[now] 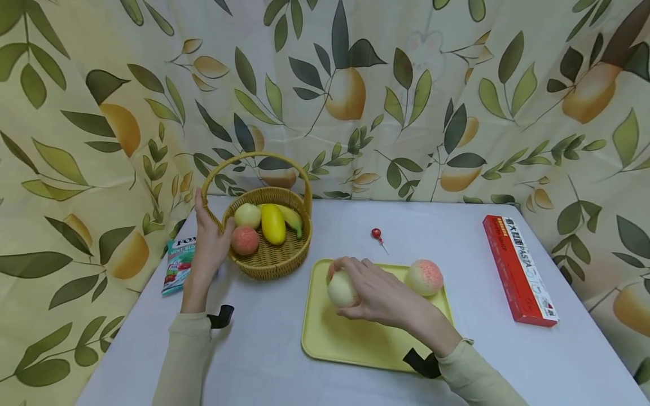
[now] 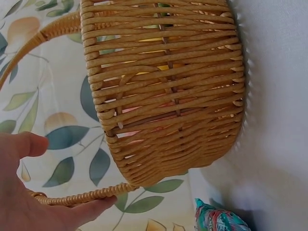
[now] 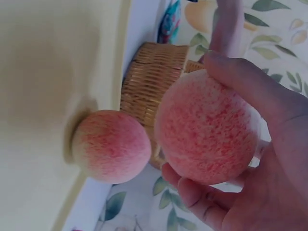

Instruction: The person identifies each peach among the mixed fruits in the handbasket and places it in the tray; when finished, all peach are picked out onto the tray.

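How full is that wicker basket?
Partly full: pink fruit, pale fruit, yellow fruit and banana sit inside the basket; its woven bottom shows.

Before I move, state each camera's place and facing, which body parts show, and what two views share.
On the head, facing forward-down at the table; left hand, right hand, sleeves show.
On the left wrist, facing the basket; part of the left hand shows.
On the right wrist, facing the held peach; right hand and some left hand or arm show.
Both wrist views show the basket and snack bag.
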`<action>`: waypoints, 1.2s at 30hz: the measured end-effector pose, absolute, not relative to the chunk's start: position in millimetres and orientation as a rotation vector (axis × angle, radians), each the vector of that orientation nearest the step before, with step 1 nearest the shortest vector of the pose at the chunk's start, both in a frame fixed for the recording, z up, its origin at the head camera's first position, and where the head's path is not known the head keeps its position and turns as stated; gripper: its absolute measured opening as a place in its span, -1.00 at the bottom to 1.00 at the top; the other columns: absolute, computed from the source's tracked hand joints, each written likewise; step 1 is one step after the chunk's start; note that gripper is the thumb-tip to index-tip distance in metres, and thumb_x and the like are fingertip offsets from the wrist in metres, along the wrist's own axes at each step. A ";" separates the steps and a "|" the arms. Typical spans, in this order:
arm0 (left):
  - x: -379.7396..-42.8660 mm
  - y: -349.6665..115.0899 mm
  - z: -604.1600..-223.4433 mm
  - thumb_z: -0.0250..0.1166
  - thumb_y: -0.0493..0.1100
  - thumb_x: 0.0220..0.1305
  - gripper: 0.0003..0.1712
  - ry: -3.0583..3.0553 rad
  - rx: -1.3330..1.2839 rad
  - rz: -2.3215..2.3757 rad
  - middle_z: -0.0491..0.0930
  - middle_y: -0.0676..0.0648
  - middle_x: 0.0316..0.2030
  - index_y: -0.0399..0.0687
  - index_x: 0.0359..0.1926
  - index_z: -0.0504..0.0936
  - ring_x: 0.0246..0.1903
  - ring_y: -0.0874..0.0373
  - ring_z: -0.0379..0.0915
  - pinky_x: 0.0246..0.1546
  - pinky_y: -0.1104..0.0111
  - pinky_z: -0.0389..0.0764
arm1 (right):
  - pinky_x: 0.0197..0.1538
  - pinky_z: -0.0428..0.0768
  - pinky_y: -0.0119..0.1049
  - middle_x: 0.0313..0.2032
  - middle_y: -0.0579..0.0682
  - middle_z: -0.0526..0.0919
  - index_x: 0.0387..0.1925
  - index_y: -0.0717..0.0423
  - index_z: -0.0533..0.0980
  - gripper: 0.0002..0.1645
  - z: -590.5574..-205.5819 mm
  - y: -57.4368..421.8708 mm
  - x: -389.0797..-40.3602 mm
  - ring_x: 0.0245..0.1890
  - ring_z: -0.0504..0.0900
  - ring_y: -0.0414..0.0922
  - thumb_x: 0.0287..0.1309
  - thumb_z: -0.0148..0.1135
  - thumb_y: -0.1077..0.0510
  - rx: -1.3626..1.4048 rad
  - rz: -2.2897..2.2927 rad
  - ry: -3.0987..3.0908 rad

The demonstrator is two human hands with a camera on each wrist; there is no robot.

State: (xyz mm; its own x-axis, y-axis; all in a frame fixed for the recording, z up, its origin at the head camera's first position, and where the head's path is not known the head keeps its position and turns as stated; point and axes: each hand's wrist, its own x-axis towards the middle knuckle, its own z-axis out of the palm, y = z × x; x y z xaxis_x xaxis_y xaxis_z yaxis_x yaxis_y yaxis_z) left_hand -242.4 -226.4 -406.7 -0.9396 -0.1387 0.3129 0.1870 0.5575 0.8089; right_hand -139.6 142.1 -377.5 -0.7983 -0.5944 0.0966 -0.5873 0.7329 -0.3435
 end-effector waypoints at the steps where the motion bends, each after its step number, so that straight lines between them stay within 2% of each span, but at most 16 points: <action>1: -243.4 -225.4 -405.6 0.13 -0.09 0.53 0.11 -2.456 -0.039 -1.335 -0.49 -0.09 0.66 0.54 0.58 -0.59 0.64 -0.26 -0.32 0.57 -0.26 -0.05 | -0.19 0.54 -0.34 -0.05 -0.19 0.56 0.17 -0.26 0.35 -0.22 -378.8 144.0 -138.8 -0.16 0.47 -0.19 -0.02 0.57 -0.20 -0.982 -0.583 2.903; 7: -241.6 -223.5 -404.1 0.11 -0.10 0.54 0.10 -2.463 -0.031 -1.323 -0.47 -0.15 0.66 0.46 0.59 -0.59 0.63 -0.28 -0.32 0.55 -0.28 -0.04 | -0.04 0.63 -0.22 0.06 -0.13 0.52 0.25 -0.25 0.45 -0.22 -390.5 153.0 -133.4 0.01 0.51 -0.15 -0.01 0.58 -0.12 -1.029 -0.620 2.905; 11: -240.6 -225.6 -406.0 0.12 -0.11 0.53 0.10 -2.455 -0.044 -1.305 -0.46 -0.16 0.66 0.41 0.60 -0.58 0.63 -0.28 -0.32 0.55 -0.28 -0.03 | 0.01 0.57 -0.25 0.10 -0.20 0.52 0.30 -0.17 0.43 -0.16 -399.7 152.4 -128.9 -0.03 0.48 -0.18 -0.03 0.56 -0.14 -1.042 -0.552 2.891; 15: -242.5 -226.5 -405.4 0.12 -0.13 0.53 0.10 -2.439 -0.067 -1.311 -0.48 -0.12 0.66 0.41 0.60 -0.57 0.64 -0.25 -0.34 0.57 -0.26 -0.05 | 0.02 0.55 -0.25 0.10 -0.23 0.53 0.26 -0.14 0.42 -0.15 -407.6 149.3 -125.8 -0.06 0.45 -0.20 -0.06 0.56 -0.18 -1.044 -0.508 2.861; 21: -243.4 -226.1 -406.3 0.12 -0.11 0.54 0.11 -2.452 -0.059 -1.335 -0.51 -0.11 0.66 0.47 0.59 -0.59 0.64 -0.26 -0.35 0.56 -0.26 -0.05 | 0.16 0.58 -0.13 0.11 -0.16 0.57 0.27 -0.15 0.46 -0.18 -415.8 146.4 -123.3 0.10 0.47 -0.16 -0.05 0.56 -0.16 -1.062 -0.492 2.853; 36: -242.2 -225.0 -406.0 0.12 -0.12 0.54 0.11 -2.460 -0.042 -1.322 -0.49 -0.16 0.66 0.47 0.59 -0.59 0.63 -0.32 -0.32 0.54 -0.30 -0.03 | 0.06 0.52 -0.19 0.00 -0.13 0.55 0.25 -0.11 0.49 -0.18 -423.1 140.4 -122.2 0.02 0.44 -0.16 -0.08 0.57 -0.17 -1.098 -0.402 2.863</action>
